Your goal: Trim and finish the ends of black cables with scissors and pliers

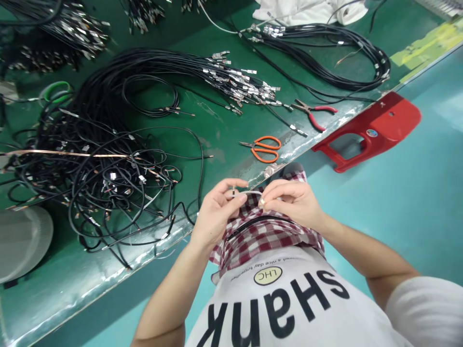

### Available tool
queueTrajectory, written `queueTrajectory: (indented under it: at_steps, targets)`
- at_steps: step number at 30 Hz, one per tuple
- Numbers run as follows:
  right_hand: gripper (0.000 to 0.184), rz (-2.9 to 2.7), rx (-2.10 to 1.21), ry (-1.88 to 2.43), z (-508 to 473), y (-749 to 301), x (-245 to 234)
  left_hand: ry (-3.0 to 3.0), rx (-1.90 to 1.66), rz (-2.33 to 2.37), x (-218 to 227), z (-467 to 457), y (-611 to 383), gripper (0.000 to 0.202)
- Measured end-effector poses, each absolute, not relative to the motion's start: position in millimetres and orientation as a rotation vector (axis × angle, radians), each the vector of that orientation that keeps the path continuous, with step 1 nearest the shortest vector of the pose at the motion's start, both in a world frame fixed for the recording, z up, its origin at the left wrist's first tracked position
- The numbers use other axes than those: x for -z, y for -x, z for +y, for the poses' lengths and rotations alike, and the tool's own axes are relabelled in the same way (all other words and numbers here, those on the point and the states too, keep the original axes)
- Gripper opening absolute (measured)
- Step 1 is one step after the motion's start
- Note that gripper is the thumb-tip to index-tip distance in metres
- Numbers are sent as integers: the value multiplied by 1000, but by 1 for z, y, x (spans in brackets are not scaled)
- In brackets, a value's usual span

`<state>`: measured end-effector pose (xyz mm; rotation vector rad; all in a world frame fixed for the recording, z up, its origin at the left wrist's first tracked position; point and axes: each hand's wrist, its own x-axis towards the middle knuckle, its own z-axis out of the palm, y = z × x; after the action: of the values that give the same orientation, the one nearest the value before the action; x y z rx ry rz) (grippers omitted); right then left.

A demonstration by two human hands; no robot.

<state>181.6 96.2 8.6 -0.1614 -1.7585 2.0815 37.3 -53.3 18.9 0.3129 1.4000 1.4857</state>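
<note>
Between my two hands runs a short, thin whitish strip (253,192); whether it is a cable or a cable tie I cannot tell. My left hand (217,209) pinches one end between thumb and fingers. A small piece with a dark band and a metallic tip (234,191) sticks up at those fingers. My right hand (294,200) is closed on the other end, where a small pale tip shows at the fingertips. Both hands are just off the table's front edge, above my lap. Nearest to them on the table lie orange-handled scissors (265,148).
The green table (220,140) holds a tangled heap of black cables (104,178), a cable bundle with metallic connectors (231,79) and a coiled bundle (372,72). Red-handled pliers (314,113) lie near the edge. A red stool (394,120) stands beyond it. A round whitish container (25,241) is left.
</note>
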Motion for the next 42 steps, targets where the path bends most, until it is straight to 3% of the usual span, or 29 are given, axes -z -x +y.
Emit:
queueTrajectory:
  at_steps: [4, 13, 19, 28, 42]
  targets:
    - [11, -2056, -1617, 179, 99, -182, -6, -388, -1639, 1599, -24, -56, -45, 35]
    - [12, -2115, -1378, -12, 94, -177, 2, -657, -1479, 1780, -22, -59, -54, 24]
    - [9, -2100, -1406, 29, 92, -174, 4, -770, -1690, 1876, -18, -57, -65, 9]
    - [7, -2194, -1435, 213, 95, -176, 0, -482, -1835, 1477, -8, -58, -55, 28]
    - [6, -2150, -1636, 364, 92, -179, -11, -359, -1706, 1335, -14, -61, -48, 23]
